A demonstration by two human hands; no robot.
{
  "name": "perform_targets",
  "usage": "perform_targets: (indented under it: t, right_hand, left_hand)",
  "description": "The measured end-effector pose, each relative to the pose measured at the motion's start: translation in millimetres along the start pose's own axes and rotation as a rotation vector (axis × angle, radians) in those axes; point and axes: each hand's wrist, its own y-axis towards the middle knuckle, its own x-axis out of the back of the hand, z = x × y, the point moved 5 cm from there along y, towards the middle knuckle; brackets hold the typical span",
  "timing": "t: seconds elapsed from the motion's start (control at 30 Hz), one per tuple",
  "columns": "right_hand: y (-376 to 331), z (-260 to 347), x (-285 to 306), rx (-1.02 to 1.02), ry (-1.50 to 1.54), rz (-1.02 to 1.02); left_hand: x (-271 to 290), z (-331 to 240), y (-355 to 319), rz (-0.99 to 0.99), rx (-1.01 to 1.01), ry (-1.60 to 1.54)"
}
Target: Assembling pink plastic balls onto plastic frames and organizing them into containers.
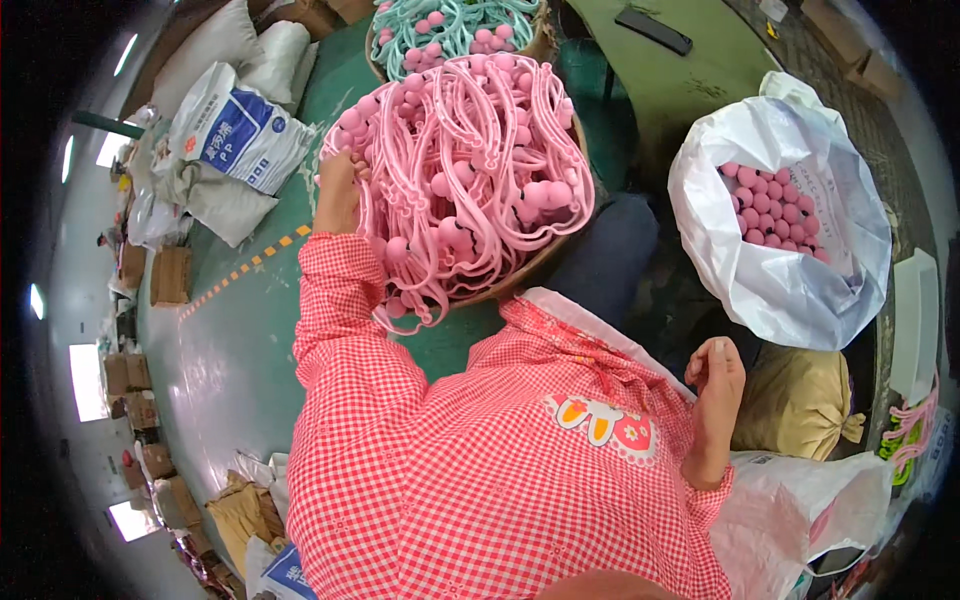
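Observation:
A round basket (535, 270) in front of me is heaped with pink plastic straps (480, 130), looped and tangled, with pink balls (545, 195) among them. My left hand (341, 190) is at the heap's left edge, its fingers closed round part of a pink strap. My right hand (717, 380) is raised beside my lap on the right, away from the heap. Its fingers are curled in, and whatever they may hold is hidden. To the right, a white woven sack (700, 215) stands with its mouth wide, many loose pink balls (770, 205) inside.
Behind the basket is another container of teal straps (450, 15) with pink balls. A dark phone (653, 31) lies on the green table (610, 30). Filled sacks (240, 130) and a carton (170, 277) are on the left. A tan sack (795, 400) stands near my right hand.

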Motion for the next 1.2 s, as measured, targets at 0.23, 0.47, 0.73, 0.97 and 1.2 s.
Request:
perform_targets:
  t: [0.23,0.47,0.73,0.97,1.2]
  right_hand:
    - [-18.9,9.8,0.6,-0.020,-0.035,-0.032]
    - [-157.2,142.3,88.1,0.499,-0.318,-0.377]
    - [-208.8,159.7,189.0,0.053,-1.243,-0.814]
    - [-205.3,96.2,313.7,-0.300,-0.882,-0.775]
    - [-145.9,60.6,331.7,-0.262,-1.486,-1.055]
  left_hand:
    - [-14.6,-4.2,-3.8,-0.028,-0.441,0.736]
    - [-31.1,-14.3,-42.0,0.336,-0.262,0.619]
    - [-29.2,-1.0,25.7,0.424,-0.849,1.628]
    - [-107.7,-22.4,-66.7,0.346,-0.912,1.520]
    - [-240.3,-6.5,-257.8,0.683,-1.389,1.241]
